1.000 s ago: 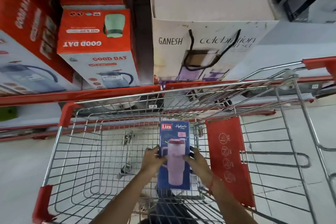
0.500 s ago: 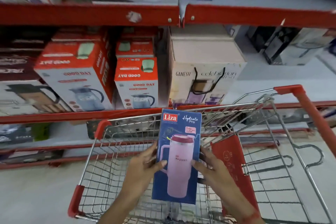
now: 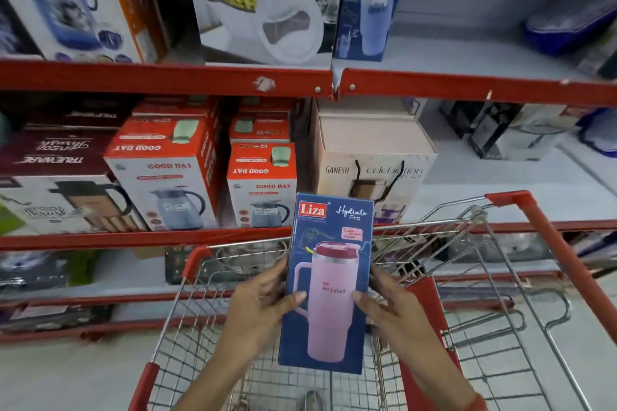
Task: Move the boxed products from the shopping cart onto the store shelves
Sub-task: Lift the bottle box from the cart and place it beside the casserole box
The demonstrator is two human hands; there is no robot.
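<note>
I hold a tall blue "Liza Hydrate Pro" box (image 3: 329,280), printed with a pink tumbler, upright above the wire shopping cart (image 3: 480,277). My left hand (image 3: 263,304) grips its left edge and my right hand (image 3: 389,307) grips its right edge. The box's top reaches the level of the middle shelf's red rail (image 3: 133,238). On the upper shelf (image 3: 467,87) stands a similar blue tumbler box (image 3: 365,0), with bare shelf to its right.
The middle shelf carries red "Good Day" kettle boxes (image 3: 263,183), a "Ganesh" gift box (image 3: 374,160) and dark boxes at the left. A casserole box (image 3: 263,3) stands on the upper shelf. The cart's red handle (image 3: 551,243) runs at the right.
Both hands lifted the blue box out of the cart basket and raised it toward the shelves. My view tilted up, bringing the upper shelf into sight.
</note>
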